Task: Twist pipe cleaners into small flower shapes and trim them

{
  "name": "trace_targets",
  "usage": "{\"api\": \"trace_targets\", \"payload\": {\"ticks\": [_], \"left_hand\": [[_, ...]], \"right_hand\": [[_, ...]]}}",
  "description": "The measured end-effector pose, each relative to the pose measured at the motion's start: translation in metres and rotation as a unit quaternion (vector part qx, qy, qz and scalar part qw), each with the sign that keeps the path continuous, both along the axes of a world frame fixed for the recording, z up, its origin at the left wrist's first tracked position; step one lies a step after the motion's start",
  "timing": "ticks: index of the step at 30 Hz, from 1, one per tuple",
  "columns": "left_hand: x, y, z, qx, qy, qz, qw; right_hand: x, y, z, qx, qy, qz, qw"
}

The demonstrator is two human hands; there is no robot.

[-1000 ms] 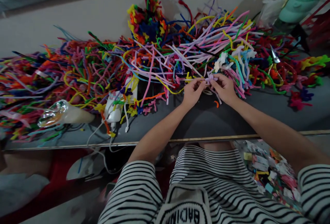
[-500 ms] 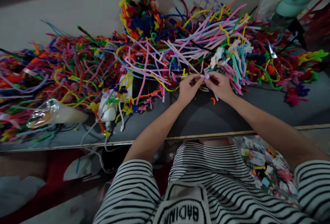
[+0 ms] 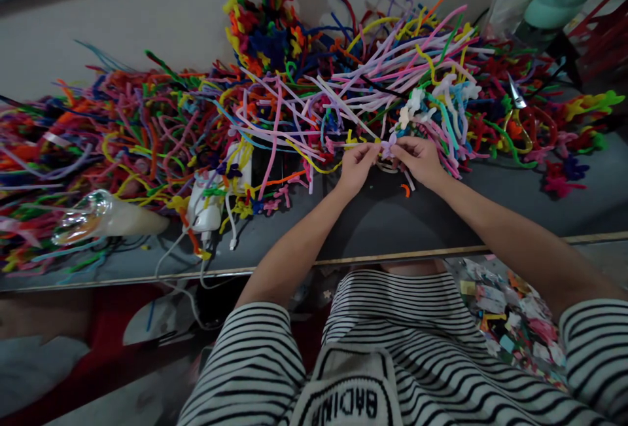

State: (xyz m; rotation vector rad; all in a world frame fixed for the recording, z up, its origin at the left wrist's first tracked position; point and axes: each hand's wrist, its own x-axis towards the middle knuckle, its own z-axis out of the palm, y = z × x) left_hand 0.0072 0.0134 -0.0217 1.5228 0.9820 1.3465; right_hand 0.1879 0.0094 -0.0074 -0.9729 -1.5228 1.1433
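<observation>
My left hand [image 3: 354, 167] and my right hand [image 3: 417, 159] meet at the near edge of a big heap of coloured pipe cleaners [image 3: 275, 99]. Between their pinched fingertips they hold a small lilac pipe-cleaner flower [image 3: 388, 146]. Both hands have their fingers closed on it. A short orange scrap [image 3: 405, 190] lies on the grey table [image 3: 392, 223] just below my right hand.
A white glue gun [image 3: 209, 207] with its cord lies at the left of my hands. A clear plastic cone [image 3: 105, 216] rests further left. Scissors with orange handles [image 3: 520, 118] sit in the heap at the right. Paper scraps [image 3: 510, 321] litter the floor.
Both hands have stayed together on the lilac flower, working it slightly with the fingertips. The view shifted a little between the earliest frame and now.
</observation>
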Motion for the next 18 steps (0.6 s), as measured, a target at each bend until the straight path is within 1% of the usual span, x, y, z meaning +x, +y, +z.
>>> {"api": "trace_targets", "payload": {"ticks": [2,4,9,12,16,18], "left_hand": [[-0.0009,0.0029,-0.0028,-0.036,-0.026,-0.014,0.999],[-0.0014,0.0045,-0.0044,-0.055,-0.032,-0.028,0.998],[0.0002,0.0028,-0.0013,-0.025,-0.031,-0.064,0.997],[0.0015,0.0027,0.0002,-0.023,-0.045,-0.056,0.997],[0.0017,0.0056,-0.0013,-0.041,-0.085,-0.027,0.995],[0.0013,0.0070,-0.0019,-0.053,-0.108,-0.036,0.992]], "right_hand": [[0.0003,0.0006,0.0022,-0.006,0.012,0.003,1.000],[0.0006,0.0010,0.0036,-0.018,0.020,0.007,1.000],[0.0006,0.0024,0.0039,-0.052,0.055,0.009,0.997],[0.0002,0.0038,0.0024,-0.052,0.085,0.015,0.995],[0.0004,0.0055,-0.0012,-0.045,0.098,0.024,0.994],[0.0012,0.0059,-0.0027,-0.044,0.096,0.028,0.994]]}}
